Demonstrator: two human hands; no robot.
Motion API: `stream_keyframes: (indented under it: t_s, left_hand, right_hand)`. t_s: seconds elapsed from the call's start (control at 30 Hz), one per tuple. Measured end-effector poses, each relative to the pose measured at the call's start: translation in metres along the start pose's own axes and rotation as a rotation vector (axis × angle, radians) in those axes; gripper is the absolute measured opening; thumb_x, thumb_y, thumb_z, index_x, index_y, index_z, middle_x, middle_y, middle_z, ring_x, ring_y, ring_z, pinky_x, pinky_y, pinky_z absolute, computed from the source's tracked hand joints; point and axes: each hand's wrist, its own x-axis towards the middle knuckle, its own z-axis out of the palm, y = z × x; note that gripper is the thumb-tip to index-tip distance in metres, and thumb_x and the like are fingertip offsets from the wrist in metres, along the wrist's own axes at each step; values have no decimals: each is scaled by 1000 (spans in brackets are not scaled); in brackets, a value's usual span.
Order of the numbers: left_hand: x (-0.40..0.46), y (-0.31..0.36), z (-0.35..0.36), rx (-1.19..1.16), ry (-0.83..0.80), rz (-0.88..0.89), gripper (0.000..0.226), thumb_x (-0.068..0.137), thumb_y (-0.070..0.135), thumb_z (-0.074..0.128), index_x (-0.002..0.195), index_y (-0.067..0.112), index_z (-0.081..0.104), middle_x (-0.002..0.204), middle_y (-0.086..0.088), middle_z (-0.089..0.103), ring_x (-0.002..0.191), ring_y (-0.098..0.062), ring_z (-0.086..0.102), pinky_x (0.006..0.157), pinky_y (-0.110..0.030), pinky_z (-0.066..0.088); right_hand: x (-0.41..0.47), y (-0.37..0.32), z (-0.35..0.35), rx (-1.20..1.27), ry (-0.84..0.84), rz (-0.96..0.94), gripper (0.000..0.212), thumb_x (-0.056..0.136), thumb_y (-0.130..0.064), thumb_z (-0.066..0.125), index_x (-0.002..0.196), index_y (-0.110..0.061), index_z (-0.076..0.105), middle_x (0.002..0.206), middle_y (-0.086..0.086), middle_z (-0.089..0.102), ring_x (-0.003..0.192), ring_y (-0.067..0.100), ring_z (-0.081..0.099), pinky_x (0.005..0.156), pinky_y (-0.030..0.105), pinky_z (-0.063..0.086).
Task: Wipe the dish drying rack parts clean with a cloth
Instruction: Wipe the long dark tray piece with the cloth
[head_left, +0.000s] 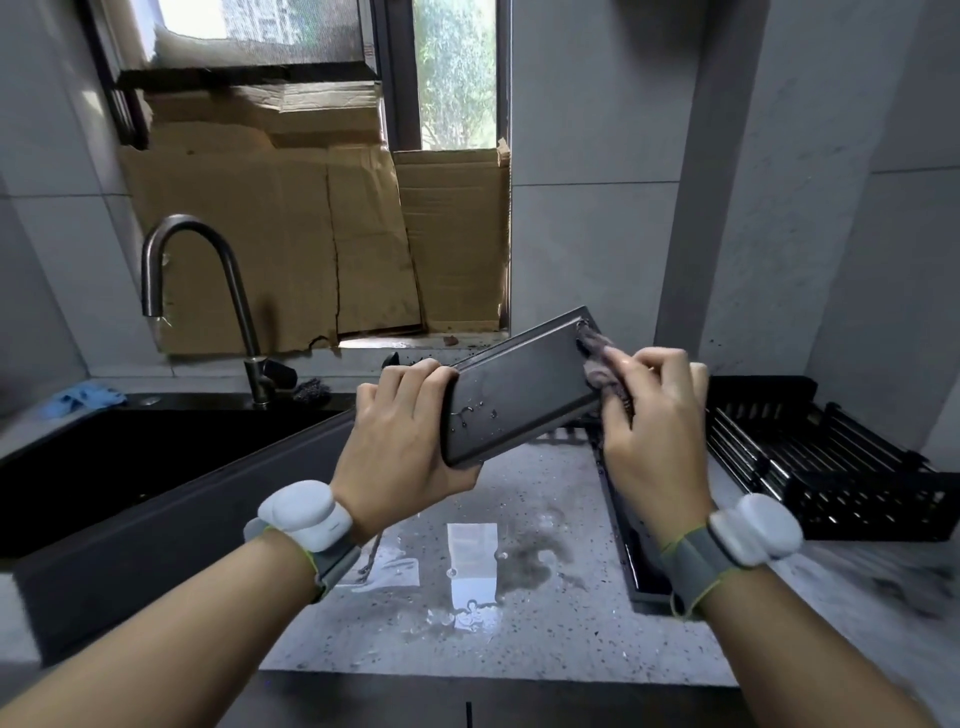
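Observation:
A dark grey, flat drip tray from the rack is held tilted above the counter, with water drops on its face. My left hand grips its near left end, fingers curled over the top edge and thumb underneath. My right hand pinches a bunched grey-purple cloth against the tray's far right end. The black wire dish rack stands on the counter to the right, behind my right hand.
A speckled grey counter below my hands carries puddles of water. A black sink with a curved faucet lies to the left, with a blue cloth at its back rim. Cardboard covers the window.

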Motion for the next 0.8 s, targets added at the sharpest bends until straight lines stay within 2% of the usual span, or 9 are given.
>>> stream_keyframes:
  t_s: [0.23,0.3,0.43,0.5,0.6,0.73,0.8]
  left_hand:
    - [9,6,3,-15,-47,-36,87,65,61,68,131,7,51,130,-8,54,112,-33,51,83,-47,42]
    - [6,-1,2,5,-69,-31,88,64,62,66,132,7,50,131,-8,53,113,-33,51,84,-47,42]
    - [0,-6,-2,29,-63,19,89,64,62,68,132,6,52,132,-8,53,115,-33,51,87,-47,42]
    - [0,0,-4,17,-48,41,89,64,61,69,131,5,53,131,-9,54,115,-32,51,87,-48,42]
    - [4,13,-5,28,-59,82,86,64,61,68,129,6,55,129,-8,55,112,-32,52,85,-48,42]
    - [1,15,-1,50,-99,99,85,65,61,67,128,5,56,129,-8,58,110,-32,55,81,-47,43]
    - [-5,9,1,90,-115,122,86,66,61,67,129,4,57,131,-10,57,111,-34,56,81,-47,43]
  right_hand:
    - [-27,-31,20,125,-238,-279,27,90,-2,64,116,-4,70,104,6,56,96,25,46,85,32,44]
    - [-16,-30,14,146,-222,-249,27,89,-2,64,115,-6,71,102,5,57,96,22,45,84,28,41]
    - [21,-18,7,96,-85,-34,35,86,-2,64,120,-11,68,103,5,60,100,24,46,90,25,34]
    - [30,-15,10,64,-55,0,30,84,-2,64,112,-13,69,101,5,62,100,29,47,89,24,32]
    - [20,-30,23,53,-95,-44,21,84,-3,63,101,-13,71,97,4,59,97,27,45,90,29,37]
    - [6,-39,31,101,-273,-226,21,86,-6,65,105,-13,73,98,0,59,97,24,45,90,29,38]
    - [15,-29,28,118,-303,-239,16,87,-9,66,101,-13,75,96,-1,60,96,23,45,88,29,39]
